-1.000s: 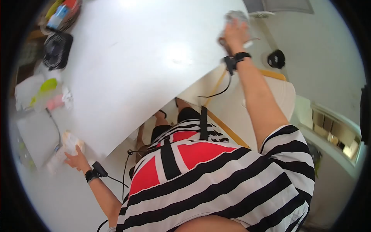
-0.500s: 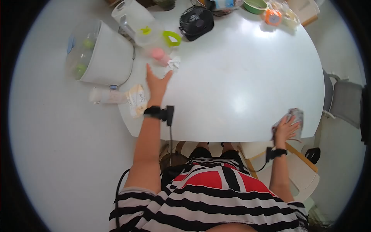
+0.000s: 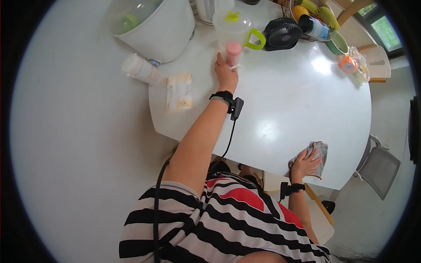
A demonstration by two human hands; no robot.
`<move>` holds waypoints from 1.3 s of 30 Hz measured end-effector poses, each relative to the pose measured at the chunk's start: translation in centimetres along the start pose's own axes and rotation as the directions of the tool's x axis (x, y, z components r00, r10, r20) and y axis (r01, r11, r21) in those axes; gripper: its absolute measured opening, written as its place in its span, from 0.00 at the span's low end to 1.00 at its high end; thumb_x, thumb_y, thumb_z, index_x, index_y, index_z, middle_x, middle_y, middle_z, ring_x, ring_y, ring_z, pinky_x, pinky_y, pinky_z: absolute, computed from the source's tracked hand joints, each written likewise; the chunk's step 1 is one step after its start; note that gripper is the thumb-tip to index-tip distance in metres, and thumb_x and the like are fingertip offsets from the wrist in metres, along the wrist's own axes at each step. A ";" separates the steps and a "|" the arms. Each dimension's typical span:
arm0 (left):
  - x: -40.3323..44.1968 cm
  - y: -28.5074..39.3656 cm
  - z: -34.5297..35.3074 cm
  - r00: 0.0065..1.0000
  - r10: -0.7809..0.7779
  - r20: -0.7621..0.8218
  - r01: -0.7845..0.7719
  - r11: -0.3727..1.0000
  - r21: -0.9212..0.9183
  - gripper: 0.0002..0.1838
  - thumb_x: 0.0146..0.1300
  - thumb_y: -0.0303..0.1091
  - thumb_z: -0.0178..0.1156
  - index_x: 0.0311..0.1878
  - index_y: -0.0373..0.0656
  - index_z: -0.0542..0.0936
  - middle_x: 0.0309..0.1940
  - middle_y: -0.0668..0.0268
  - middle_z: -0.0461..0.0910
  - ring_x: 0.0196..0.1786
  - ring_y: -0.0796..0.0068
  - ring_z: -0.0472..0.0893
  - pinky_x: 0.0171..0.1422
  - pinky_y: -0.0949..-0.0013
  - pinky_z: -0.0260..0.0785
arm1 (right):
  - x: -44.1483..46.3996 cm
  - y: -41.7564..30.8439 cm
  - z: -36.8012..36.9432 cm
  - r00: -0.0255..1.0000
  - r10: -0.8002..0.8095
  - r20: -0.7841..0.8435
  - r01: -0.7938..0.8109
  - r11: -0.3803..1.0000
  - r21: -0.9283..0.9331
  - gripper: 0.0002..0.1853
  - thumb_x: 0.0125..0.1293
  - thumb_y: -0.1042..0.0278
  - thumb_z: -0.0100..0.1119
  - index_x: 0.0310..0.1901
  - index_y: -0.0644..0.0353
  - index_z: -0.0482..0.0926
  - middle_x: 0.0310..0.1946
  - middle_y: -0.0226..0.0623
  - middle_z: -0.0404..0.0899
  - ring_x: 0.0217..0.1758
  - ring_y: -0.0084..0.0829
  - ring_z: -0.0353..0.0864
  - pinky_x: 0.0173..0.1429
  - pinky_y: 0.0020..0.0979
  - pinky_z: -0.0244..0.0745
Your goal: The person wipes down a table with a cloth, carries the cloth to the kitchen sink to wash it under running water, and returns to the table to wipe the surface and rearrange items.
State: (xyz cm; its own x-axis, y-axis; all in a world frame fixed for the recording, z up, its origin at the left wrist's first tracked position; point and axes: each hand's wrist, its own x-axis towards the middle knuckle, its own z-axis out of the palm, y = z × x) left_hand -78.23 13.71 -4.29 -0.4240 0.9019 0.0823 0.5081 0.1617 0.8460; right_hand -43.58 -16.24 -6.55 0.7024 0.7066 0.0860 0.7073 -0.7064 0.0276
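Observation:
My left hand [image 3: 226, 75] reaches to the far left of the white table, its thumb and forefinger apart at the base of a small pink-capped bottle [image 3: 233, 53]. Whether the fingers touch the bottle I cannot tell. A scrap of white tissue [image 3: 237, 68] shows beside the thumb, mostly hidden. Right behind the bottle stands a clear jug [image 3: 228, 28] with a green handle. My right hand [image 3: 305, 165] lies flat with fingers spread on a grey cloth [image 3: 321, 158], near the table's front right edge.
Left of my left arm lie a cream-coloured packet [image 3: 179, 92] and a clear bottle [image 3: 142, 69]. A large white container [image 3: 162, 30] stands behind them. Along the back are a black fan [image 3: 283, 34], a wire fruit basket [image 3: 313, 37], a green bowl [image 3: 337, 44] and an orange clock [image 3: 348, 64].
My left hand has moved forward to the pink-capped bottle, covering most of the tissue. My right hand stays on the cloth. The view has turned, so the table appears rotated.

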 end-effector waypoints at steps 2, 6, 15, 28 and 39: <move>-0.9 -2.0 0.1 0.995 0.095 -0.028 -0.096 0.994 -0.044 0.43 0.55 0.18 0.63 0.73 0.36 0.55 0.60 0.43 0.68 0.64 0.42 0.68 0.69 0.52 0.63 | 0.0 0.4 0.2 1.000 -0.002 0.017 0.002 1.000 -0.009 0.35 0.74 0.41 0.42 0.78 0.44 0.52 0.77 0.60 0.44 0.81 0.55 0.42 0.75 0.66 0.39; -4.6 -2.4 -5.2 0.993 0.107 0.048 -0.106 0.994 -0.018 0.32 0.57 0.18 0.61 0.68 0.36 0.67 0.54 0.46 0.77 0.58 0.47 0.76 0.64 0.55 0.68 | 0.1 1.1 0.8 1.000 -0.006 -0.027 0.006 1.000 -0.008 0.35 0.74 0.40 0.41 0.77 0.45 0.54 0.76 0.58 0.47 0.81 0.53 0.44 0.73 0.67 0.43; -9.0 -3.9 -22.0 0.997 0.052 -0.050 -0.060 0.986 -0.156 0.10 0.58 0.29 0.68 0.44 0.41 0.85 0.36 0.62 0.85 0.34 0.72 0.81 0.43 0.70 0.74 | -1.0 1.4 0.5 0.999 0.052 -0.008 -0.052 0.998 -0.035 0.36 0.74 0.38 0.41 0.77 0.45 0.53 0.78 0.57 0.44 0.82 0.53 0.40 0.75 0.67 0.39; -6.3 -9.5 -20.0 0.914 0.231 -0.333 -0.178 0.967 0.183 0.06 0.67 0.30 0.60 0.45 0.40 0.78 0.41 0.59 0.78 0.46 0.57 0.77 0.52 0.59 0.70 | -2.1 1.4 0.9 1.000 0.021 -0.020 -0.023 0.995 -0.096 0.35 0.73 0.37 0.42 0.76 0.44 0.56 0.76 0.59 0.49 0.80 0.55 0.47 0.72 0.67 0.45; -3.8 -10.5 -21.3 0.956 -0.294 -0.005 0.291 0.946 0.144 0.26 0.68 0.55 0.58 0.50 0.38 0.80 0.38 0.57 0.82 0.41 0.57 0.80 0.52 0.56 0.71 | -0.2 0.6 0.5 0.999 0.040 -0.028 -0.040 0.999 -0.019 0.35 0.73 0.40 0.45 0.76 0.48 0.56 0.75 0.61 0.50 0.80 0.56 0.46 0.73 0.67 0.43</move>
State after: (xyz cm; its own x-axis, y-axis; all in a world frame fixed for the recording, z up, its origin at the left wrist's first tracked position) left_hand -97.93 0.03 -2.29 -0.5584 0.8126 -0.1670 0.4651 0.4733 0.7481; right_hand -43.24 -16.83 -7.09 0.7275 0.6764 0.1147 0.6767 -0.7350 0.0429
